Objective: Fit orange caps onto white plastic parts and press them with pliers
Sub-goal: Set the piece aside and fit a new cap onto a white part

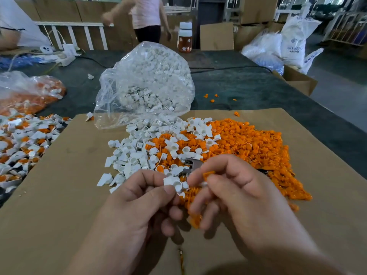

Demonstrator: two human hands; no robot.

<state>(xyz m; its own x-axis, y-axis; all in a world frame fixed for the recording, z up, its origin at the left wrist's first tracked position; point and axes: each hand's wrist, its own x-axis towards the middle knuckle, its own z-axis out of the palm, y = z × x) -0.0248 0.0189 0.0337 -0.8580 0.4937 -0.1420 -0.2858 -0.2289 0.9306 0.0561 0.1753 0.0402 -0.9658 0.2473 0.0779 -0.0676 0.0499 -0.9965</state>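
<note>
**Cap and part pinched, one in each hand, over the near half of the cardboard**

Closest to the camera, the person's left hand (143, 197) pinches a white plastic part (174, 182) between thumb and fingertips, with its round socket facing up. The right hand (238, 195) is just beside it, thumb and forefinger nipped narrow on a single orange cap (208, 174). The cap sits close to the part, but it's a bit blurry, so whether they touch is anyone's guess. The lower right fingers are curled in, with something orange near them.

Just behind the fingertips, the metal head of the pliers (190, 165) pokes out of the heap. You can't tell if the right hand has hold of them.

Everything sits on a cardboard sheet (59, 195). A big pile of orange caps (248, 143) spreads toward its right edge, and loose white parts (135, 155) are scattered around the middle, the two mixing where they meet. At the sheet's far edge, a clear bag of white parts (147, 80) spills open onto it.

Off the sheet's left edge there's a heap of white pieces with orange in them (23, 139), and behind that another clear bag of orange stuff (29, 92).

On the dark table (248, 86) past the sheet, a few stray caps (211, 97) lie loose. At the table's far edge stands a bottle with stars (185, 37), with another person in a pink top (147, 14) behind it.
</note>
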